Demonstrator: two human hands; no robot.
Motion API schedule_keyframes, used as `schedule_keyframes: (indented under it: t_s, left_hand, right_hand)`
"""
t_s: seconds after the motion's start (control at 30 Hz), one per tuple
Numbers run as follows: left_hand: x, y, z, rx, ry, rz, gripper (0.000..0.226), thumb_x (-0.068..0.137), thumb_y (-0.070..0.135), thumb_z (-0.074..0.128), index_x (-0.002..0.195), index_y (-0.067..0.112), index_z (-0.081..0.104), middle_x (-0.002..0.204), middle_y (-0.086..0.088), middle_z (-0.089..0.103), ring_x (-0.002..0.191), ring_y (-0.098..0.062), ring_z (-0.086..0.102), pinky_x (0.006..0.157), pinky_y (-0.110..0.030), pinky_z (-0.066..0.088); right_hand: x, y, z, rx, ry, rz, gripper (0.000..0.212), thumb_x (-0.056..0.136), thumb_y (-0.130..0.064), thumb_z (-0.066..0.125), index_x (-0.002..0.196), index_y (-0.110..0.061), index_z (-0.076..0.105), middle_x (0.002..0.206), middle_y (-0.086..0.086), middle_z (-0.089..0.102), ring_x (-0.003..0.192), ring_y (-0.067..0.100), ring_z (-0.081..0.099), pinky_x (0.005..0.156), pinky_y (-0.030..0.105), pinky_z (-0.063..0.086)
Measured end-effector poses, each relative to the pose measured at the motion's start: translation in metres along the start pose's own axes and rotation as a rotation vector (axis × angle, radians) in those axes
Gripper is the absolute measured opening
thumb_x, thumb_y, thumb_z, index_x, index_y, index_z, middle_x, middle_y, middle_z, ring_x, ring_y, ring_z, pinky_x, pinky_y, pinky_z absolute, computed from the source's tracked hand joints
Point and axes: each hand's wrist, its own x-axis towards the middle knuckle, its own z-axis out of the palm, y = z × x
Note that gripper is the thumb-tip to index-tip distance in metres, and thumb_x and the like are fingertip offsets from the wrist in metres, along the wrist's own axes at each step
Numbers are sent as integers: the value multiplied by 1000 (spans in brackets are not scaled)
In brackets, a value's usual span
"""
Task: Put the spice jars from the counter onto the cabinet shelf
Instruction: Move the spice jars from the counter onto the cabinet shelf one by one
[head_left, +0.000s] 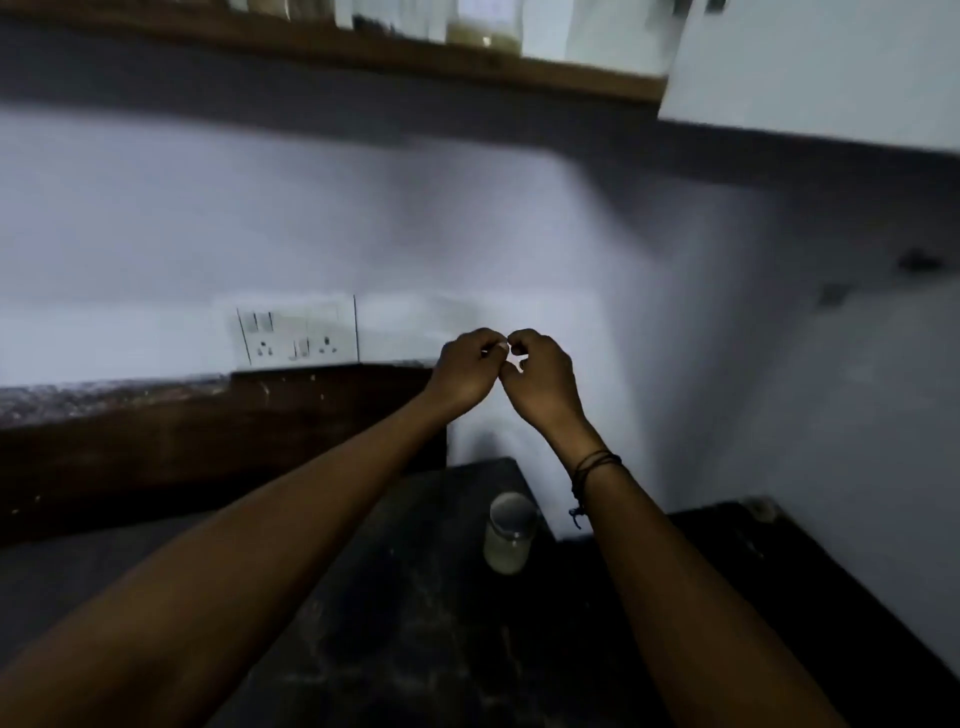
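— What am I looking at?
— One round glass spice jar is standing on the dark, speckled counter, at six o'clock from my hands.
— And the hands?
— My left hand and right hand are curling, fingertips touching. I cannot tell if they are pinching anything.
— Around?
— Blurry jars are sitting on the wooden shelf at twelve. A white socket plate is at nine.
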Motion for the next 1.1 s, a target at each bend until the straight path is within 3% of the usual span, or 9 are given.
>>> schedule_keyframes:
  t_s: [0.1, 0.3, 0.4, 0.53, 0.67, 0.77, 0.93, 1.1]
  left_hand:
    - [-22, -38, 37, 31, -125, -69, 29, 101, 17, 47, 116, 5, 69, 118, -12, 69, 109, -25, 62, 95, -34, 46]
    - [-52, -94, 90, 204, -397, -62, 21, 97, 9, 51, 106, 1, 68, 110, -19, 69, 97, -29, 64, 77, -27, 44]
    - [-63, -116, 110, 224, -506, -102, 23, 95, 5, 53, 112, -4, 66, 117, -22, 66, 106, -31, 63, 89, -36, 49]
    - [-75, -136, 129, 235, -518, -267, 42, 98, 14, 53, 138, 0, 49, 138, -21, 54, 126, -32, 52, 108, -41, 41]
    - [-82, -150, 141, 85, -516, -395, 46, 100, 16, 51, 144, 6, 40, 134, -19, 56, 120, -30, 57, 105, -46, 46]
    - [-85, -153, 146, 8, -481, -440, 37, 100, 17, 51, 136, 7, 46, 124, -17, 61, 110, -28, 62, 98, -47, 51]
    - [-86, -142, 143, 4, -407, -450, 26, 102, 17, 48, 122, 3, 56, 116, -17, 63, 105, -29, 62, 96, -45, 51]
    - [-93, -141, 128, -174, -317, -557, 32, 105, 23, 38, 122, 3, 58, 115, -17, 63, 105, -30, 62, 97, -47, 51]
  right_hand:
    - [-31, 43, 26, -53, -63, 90, 30, 87, -10, 60, 117, -6, 62, 116, 16, 62, 106, 31, 60, 87, 32, 46]
    - [-83, 119, 69, -217, -199, 290, 28, 88, -19, 57, 112, -6, 61, 113, 19, 61, 105, 39, 59, 86, 46, 51]
    - [-107, 147, 86, -251, -238, 384, 43, 89, -29, 60, 127, -11, 53, 129, 17, 49, 116, 39, 50, 95, 45, 48]
    - [-127, 177, 103, -235, -227, 420, 56, 88, -37, 61, 135, -10, 46, 135, 18, 46, 121, 35, 48, 102, 43, 43]
    - [-139, 192, 118, -173, -222, 410, 79, 85, -35, 68, 148, -15, 26, 147, 18, 35, 134, 34, 38, 108, 45, 39]
    - [-144, 197, 127, -147, -155, 375, 77, 85, -33, 68, 148, -12, 27, 148, 19, 33, 132, 34, 40, 105, 48, 41]
    - [-137, 194, 132, -116, 2, 338, 54, 90, -42, 60, 133, -15, 43, 131, 11, 54, 117, 26, 56, 95, 45, 50]
    - [-129, 193, 122, 47, 38, 238, 76, 72, -45, 77, 134, -16, 43, 132, 8, 52, 118, 21, 53, 94, 36, 52]
